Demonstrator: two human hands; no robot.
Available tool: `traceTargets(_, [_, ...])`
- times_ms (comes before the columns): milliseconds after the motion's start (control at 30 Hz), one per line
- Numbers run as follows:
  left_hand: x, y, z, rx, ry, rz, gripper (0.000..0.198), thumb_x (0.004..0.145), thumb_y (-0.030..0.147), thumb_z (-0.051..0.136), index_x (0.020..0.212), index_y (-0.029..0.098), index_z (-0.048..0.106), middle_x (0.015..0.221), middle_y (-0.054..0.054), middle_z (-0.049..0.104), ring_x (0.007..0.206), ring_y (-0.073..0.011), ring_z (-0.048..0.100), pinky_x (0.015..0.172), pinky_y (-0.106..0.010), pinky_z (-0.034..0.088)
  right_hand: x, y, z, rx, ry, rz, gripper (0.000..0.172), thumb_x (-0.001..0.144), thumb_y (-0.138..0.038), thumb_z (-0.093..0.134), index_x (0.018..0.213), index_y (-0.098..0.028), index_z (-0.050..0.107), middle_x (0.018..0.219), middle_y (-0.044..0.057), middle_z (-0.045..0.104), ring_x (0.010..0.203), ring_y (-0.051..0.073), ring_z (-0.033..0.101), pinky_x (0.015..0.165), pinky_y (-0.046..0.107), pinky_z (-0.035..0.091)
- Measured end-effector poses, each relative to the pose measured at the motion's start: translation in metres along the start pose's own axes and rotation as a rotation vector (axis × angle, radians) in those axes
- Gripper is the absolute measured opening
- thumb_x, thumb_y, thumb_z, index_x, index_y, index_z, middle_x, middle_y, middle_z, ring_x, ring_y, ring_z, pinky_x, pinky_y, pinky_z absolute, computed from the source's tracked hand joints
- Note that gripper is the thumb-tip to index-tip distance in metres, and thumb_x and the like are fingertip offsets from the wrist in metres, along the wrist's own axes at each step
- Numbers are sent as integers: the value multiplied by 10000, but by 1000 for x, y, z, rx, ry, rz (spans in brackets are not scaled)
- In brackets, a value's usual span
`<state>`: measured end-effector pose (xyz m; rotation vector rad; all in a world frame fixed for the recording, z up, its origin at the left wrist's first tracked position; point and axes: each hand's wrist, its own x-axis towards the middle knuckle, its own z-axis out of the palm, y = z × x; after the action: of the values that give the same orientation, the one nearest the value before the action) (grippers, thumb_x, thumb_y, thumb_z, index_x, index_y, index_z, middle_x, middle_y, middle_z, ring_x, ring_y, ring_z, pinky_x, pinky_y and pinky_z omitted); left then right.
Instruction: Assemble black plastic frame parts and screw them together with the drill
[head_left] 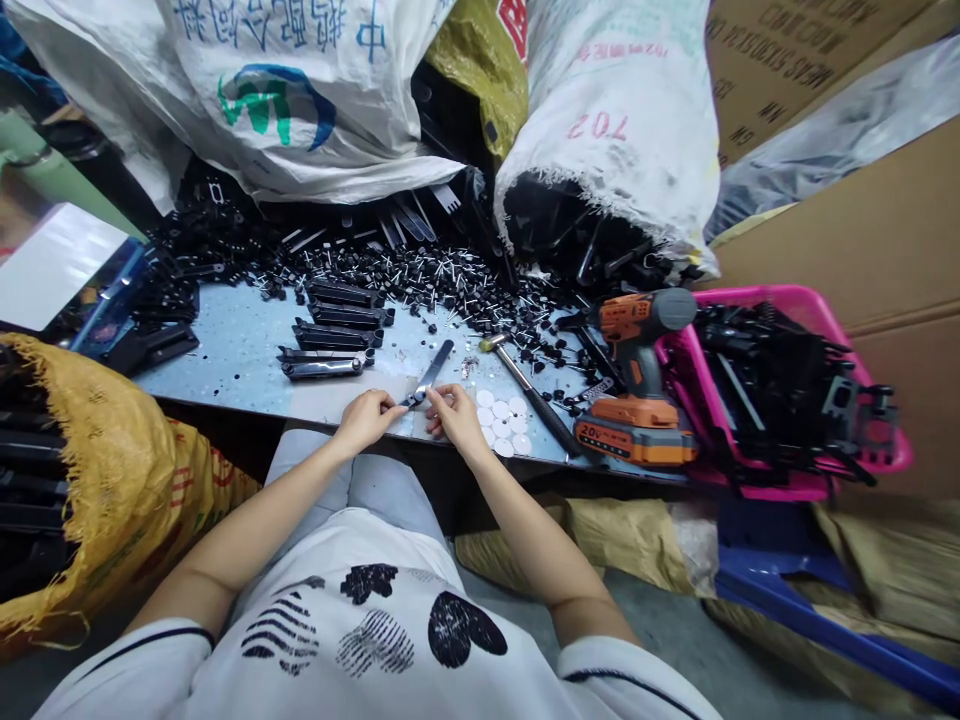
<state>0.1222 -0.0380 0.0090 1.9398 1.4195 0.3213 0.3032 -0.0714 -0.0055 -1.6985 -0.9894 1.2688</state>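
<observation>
At the table's front edge, my left hand (366,420) pinches the lower end of a flat dark metal strip (435,368) with a shiny surface and a rounded tip. Closed around the same end, my right hand (456,418) has thumb and forefinger on it; the exact grip is partly hidden. The strip points up and away over the tabletop. Beside my right hand lie several white round discs (501,423) and a hammer (536,395). To the left of the strip, several assembled black folding parts (328,363) lie in a stacked row.
An orange cordless drill (637,400) stands at the right, by a pink basket (814,300) of black parts. Small black-headed pins (442,275) are heaped across the back. White woven sacks (611,130) lean behind, and a yellow sack (150,470) stands at left.
</observation>
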Motion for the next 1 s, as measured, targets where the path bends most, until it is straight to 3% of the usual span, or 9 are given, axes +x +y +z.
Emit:
traceTargets(133, [1,2,0,3,-45,68,161,828,325,607,793,172,641,808,-47,651,785,-190,582,711,-283,414,10,-5,8,-14,3,77,432,795,-578,559,952,-184,477,537,-25,586,400,134,571,369,202,437])
traceTargets(233, [-5,4,6,34,-3,130,134,839,294,582,786,172,604,829,-59,625,841,-205,561,760,-308,415,14,-7,13,-151,11,24,303,836,-473,528,767,-181,486,522,-14,584,407,114,566,401,187,433])
traceTargets(333, [-10,7,11,-77,48,107,168,847,280,544,718,172,535,782,-52,594,805,-194,555,754,-314,421,15,-10,13,-213,49,-40,302,863,-451,476,714,-188,472,509,-24,567,416,103,561,414,177,421])
traceTargets(433, [-15,12,13,-438,-28,20,241,882,365,466,733,176,480,666,-20,580,647,-151,561,646,-277,444,15,-18,12,-68,55,-3,345,820,-543,527,822,-202,469,530,-50,552,405,108,558,369,176,395])
traceTargets(500, [-19,17,13,-667,-121,-36,296,884,456,444,790,177,467,589,6,577,531,-123,547,554,-240,439,14,-25,13,105,-19,41,415,770,-589,573,893,-207,467,545,-66,539,366,96,521,318,169,344])
traceTargets(567, [-24,23,12,-785,-134,-81,348,857,527,473,870,179,461,547,32,575,440,-105,522,466,-207,409,13,-33,15,257,-81,27,440,742,-586,605,919,-203,479,541,-79,518,328,68,455,292,158,296])
traceTargets(667, [-29,32,7,-822,-129,-162,432,833,603,471,899,176,477,521,41,579,332,-86,465,350,-177,316,10,-44,18,367,-68,-55,437,732,-559,624,946,-198,503,530,-89,499,321,42,397,297,147,296])
traceTargets(800, [-31,43,-1,-858,-204,-212,496,811,637,477,734,150,524,411,34,520,266,-59,380,302,-165,240,7,-54,19,405,-73,-93,436,731,-549,625,957,-196,504,514,-90,499,317,45,387,290,149,289])
traceTargets(1000, [-39,57,-1,-957,-93,-188,484,763,626,556,738,142,550,393,62,472,269,-42,329,302,-164,215,4,-58,19,436,-98,-116,455,724,-566,629,950,-192,502,510,-88,502,323,43,382,289,144,266])
